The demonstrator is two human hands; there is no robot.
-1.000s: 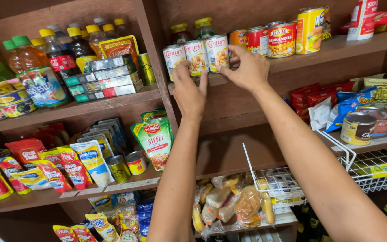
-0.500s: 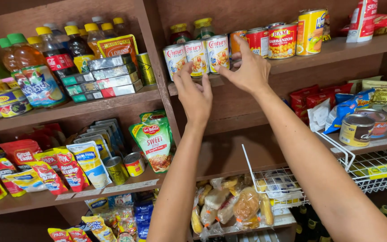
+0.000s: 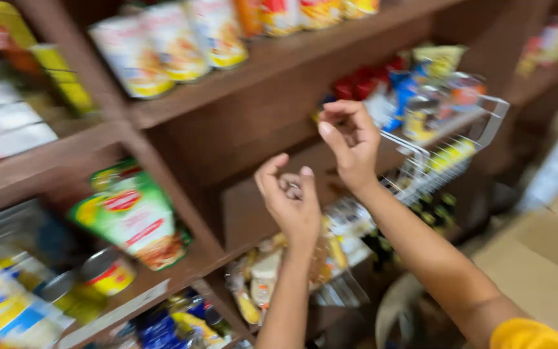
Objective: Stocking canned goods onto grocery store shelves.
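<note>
1. Hovering mid-air before wooden shelves, the left hand (image 3: 292,197) is loosely curled; whether it pinches something small, I cannot tell.
2. Right hand (image 3: 351,139) is half open, holding nothing.
3. Nearest above, labelled jars (image 3: 175,42) stand on a shelf (image 3: 279,74); likely heavy, smooth, breakable, best gripped around the body.

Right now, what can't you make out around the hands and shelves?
Head view only, all motion-blurred:
- Left hand: fingers curled; whether it holds anything, unclear.
- Right hand: looks empty, not certain.
- Jars on top shelf: tops cut off by the frame edge.
- Wire basket: contents smeared.
- Green pouch: print blurred.
</note>
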